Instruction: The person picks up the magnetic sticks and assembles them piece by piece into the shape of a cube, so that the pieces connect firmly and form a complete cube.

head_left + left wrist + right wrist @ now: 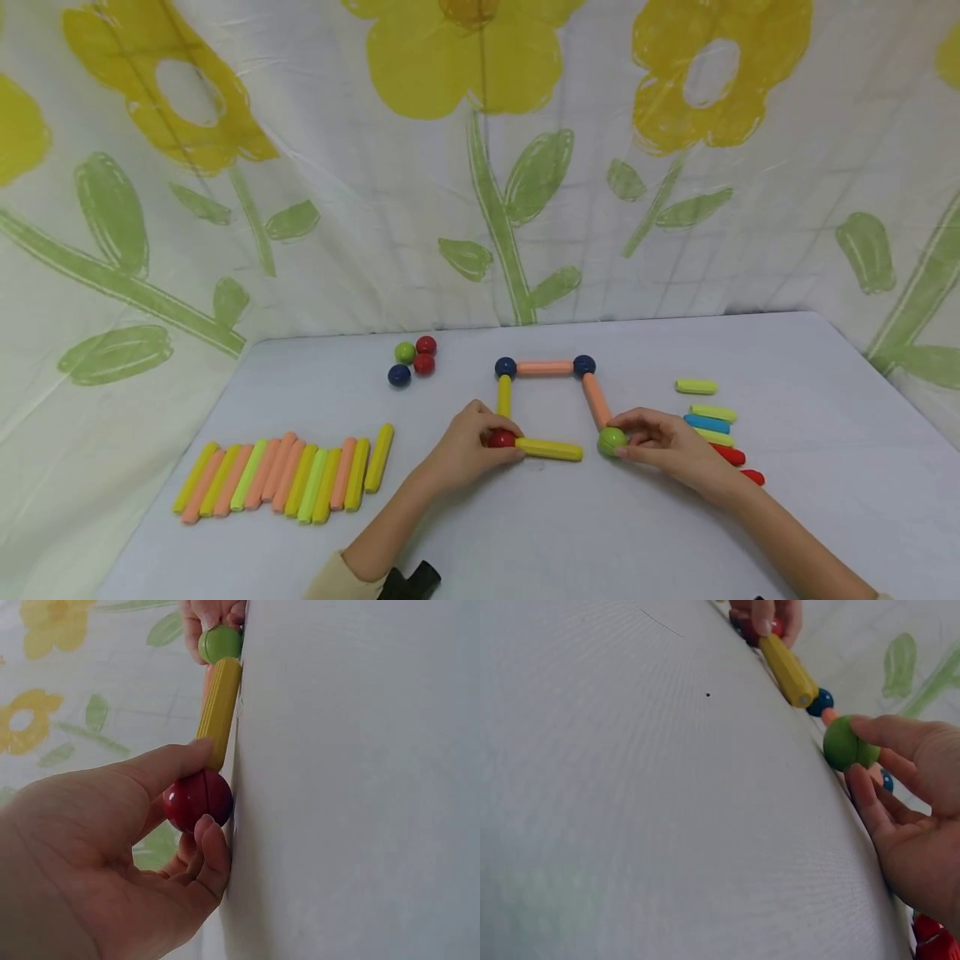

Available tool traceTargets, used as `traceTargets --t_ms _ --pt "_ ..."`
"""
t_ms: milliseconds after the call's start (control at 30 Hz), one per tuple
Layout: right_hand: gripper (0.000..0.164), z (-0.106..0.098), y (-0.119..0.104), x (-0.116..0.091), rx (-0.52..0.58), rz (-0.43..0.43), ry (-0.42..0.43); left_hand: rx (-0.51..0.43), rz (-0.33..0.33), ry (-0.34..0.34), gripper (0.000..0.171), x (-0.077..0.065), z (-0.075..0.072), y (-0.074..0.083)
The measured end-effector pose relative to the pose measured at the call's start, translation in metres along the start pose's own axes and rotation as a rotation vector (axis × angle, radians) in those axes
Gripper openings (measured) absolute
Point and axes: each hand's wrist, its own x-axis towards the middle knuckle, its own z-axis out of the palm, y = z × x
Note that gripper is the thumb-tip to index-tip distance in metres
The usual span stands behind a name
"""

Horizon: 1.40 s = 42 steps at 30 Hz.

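My left hand (pixel 477 446) grips a red ball (pixel 196 801) between thumb and fingers. From that ball a yellow stick (pixel 551 450) points right, and another yellow stick (pixel 505 396) runs back to a dark blue ball (pixel 506 367). An orange stick (pixel 545 367) joins this to a second dark blue ball (pixel 584 365). A further orange stick (pixel 597 402) slants from there to a green ball (pixel 845 744), which my right hand (pixel 667 448) pinches. Between the front yellow stick's free end and the green ball is a small gap in the head view.
Several yellow, orange and lime sticks (pixel 285 475) lie in a row at the left. Loose balls (pixel 424 364) in red, green and blue sit at the back. Short lime sticks (pixel 697 387), a blue stick (pixel 707 423) and red pieces (pixel 729 454) lie at the right.
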Motion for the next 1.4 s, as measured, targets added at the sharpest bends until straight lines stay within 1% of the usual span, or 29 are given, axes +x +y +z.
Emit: traceTargets --t_ms 167,333,467,633,800,1000,1167,1300,1400 --pt "0.041 0.003 -0.001 0.000 0.009 0.022 0.014 0.022 -0.003 0.013 0.022 0.000 0.004 0.002" --pt "0.043 0.005 -0.002 0.000 0.011 0.027 0.024 0.080 -0.020 0.035 0.028 0.000 0.011 0.005" --pt "0.043 0.007 -0.003 0.001 0.010 0.028 0.026 0.110 -0.010 0.050 0.028 0.000 0.016 0.005" --pt "0.043 0.008 -0.004 0.001 0.011 0.036 0.031 0.061 -0.003 0.083 0.028 0.001 0.018 0.002" --pt "0.045 0.010 -0.008 0.001 0.010 0.071 0.046 0.015 -0.004 0.104 0.030 0.003 0.017 0.001" --pt "0.049 0.011 -0.010 0.001 0.050 0.113 0.052 0.018 0.008 0.110 0.028 0.004 0.018 0.000" --pt "0.050 0.015 -0.010 0.002 0.082 0.110 0.063 0.023 0.002 0.114 0.027 0.004 0.018 0.001" --pt "0.050 0.021 -0.011 0.002 0.101 0.094 0.062 0.018 -0.016 0.093 0.028 0.003 0.016 0.002" --pt "0.050 0.022 -0.012 0.001 0.094 0.079 0.058 -0.008 -0.035 0.051 0.027 0.001 0.010 0.003"
